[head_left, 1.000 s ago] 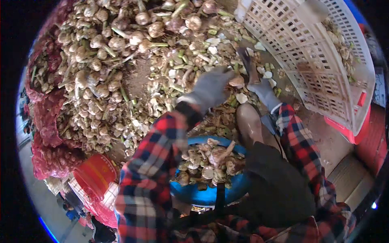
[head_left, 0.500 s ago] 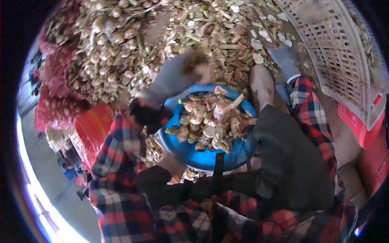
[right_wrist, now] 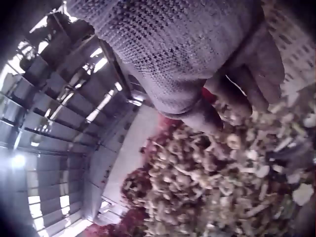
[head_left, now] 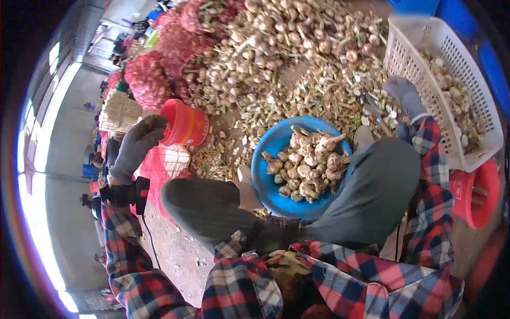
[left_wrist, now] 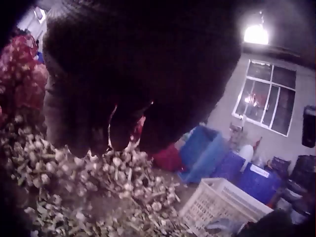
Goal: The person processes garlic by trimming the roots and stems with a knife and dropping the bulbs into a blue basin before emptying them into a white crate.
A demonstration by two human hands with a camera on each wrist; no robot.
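My left hand [head_left: 139,146], in a grey knit glove, reaches to the rim of a red bucket [head_left: 183,122] at the left. Its fingers bend loosely downward, with gaps between them in the left wrist view, and no garlic shows in them. The right hand [head_left: 405,95], also gloved, is beside the white crate, thumb and fingers apart and holding nothing in the right wrist view. Close to it stands a dark blade-like tool [head_left: 373,110] among the trimmings. Between the legs sits a blue basin [head_left: 264,186] holding garlic bulbs [head_left: 304,170].
A large heap of garlic [head_left: 255,64] spreads ahead, with cut stems and skins nearer the feet. Pink mesh sacks [head_left: 146,80] line its left side. A white slatted crate [head_left: 478,69] with garlic stands at the right, and another red bucket [head_left: 462,196] is below it.
My left hand has left the trimmings near the tool and swung left past the basin to the red bucket. My right hand has shifted from beside the tool toward the crate. The view has turned left.
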